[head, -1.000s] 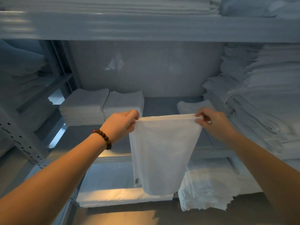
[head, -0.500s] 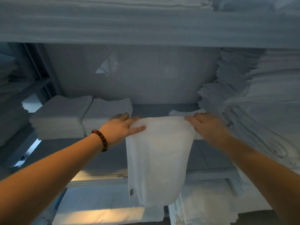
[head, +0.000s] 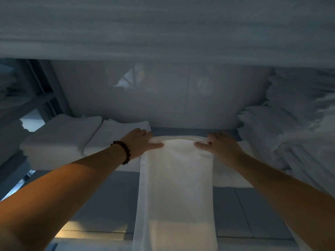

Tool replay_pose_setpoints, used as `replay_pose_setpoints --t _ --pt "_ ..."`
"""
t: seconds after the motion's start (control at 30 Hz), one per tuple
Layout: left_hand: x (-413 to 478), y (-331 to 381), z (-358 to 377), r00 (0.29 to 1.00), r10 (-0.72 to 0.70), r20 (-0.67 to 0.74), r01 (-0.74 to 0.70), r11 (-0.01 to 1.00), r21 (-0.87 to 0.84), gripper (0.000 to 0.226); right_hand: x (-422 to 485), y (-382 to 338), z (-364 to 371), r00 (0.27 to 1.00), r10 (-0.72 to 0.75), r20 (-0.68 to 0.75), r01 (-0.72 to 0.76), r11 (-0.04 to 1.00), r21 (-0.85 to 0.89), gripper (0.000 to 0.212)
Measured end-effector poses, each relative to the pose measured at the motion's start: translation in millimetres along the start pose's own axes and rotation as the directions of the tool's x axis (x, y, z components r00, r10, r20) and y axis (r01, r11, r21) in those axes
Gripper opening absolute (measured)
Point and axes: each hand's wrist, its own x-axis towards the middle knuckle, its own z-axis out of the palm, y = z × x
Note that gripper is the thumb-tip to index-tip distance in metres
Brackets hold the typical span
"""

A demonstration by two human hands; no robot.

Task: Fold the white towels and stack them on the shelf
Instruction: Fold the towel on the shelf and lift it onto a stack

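I see the left hand (head: 140,142) and the right hand (head: 222,146) pinch the far corners of the white towel (head: 175,182), thumbs on top; it lies along the shelf (head: 108,196).

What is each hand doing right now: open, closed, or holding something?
Left hand: pinches the white towel at its far left corner.
Right hand: pinches the white towel at its far right corner.

No writing, label or number is legible on the towel (head: 175,178) or shelf (head: 108,196).

Long-folded white towel (head: 175,187) flat on shelf (head: 228,211), near end overhanging front edge.
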Motion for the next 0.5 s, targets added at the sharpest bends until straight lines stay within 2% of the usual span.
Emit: replay_pose_setpoints --t 0.1,0.3,0.4,0.5 --pt "31.4 -5.6 26.5 0.996 0.032 0.088 -0.04 0.995 0.091 0.046 32.7 -1.7 25.3 0.999 0.034 -0.026 -0.035 0.998 -0.053 0.062" --pt "94.2 -1.7 69.7 0.966 -0.178 0.187 0.17 0.984 0.055 0.043 94.3 6.7 82.5 0.993 0.095 -0.073 -0.1 0.993 -0.065 0.051" --pt "118.9 -6.5 92.4 0.961 -0.179 0.213 0.178 0.984 0.021 0.056 119.1 10.2 109.9 0.99 0.137 -0.019 -0.138 0.989 -0.057 0.05" --pt "129.4 1.1 115.5 0.97 -0.158 0.185 0.139 0.984 0.111 0.041 130.4 8.7 134.0 0.99 0.141 -0.004 -0.141 0.987 -0.077 0.061"
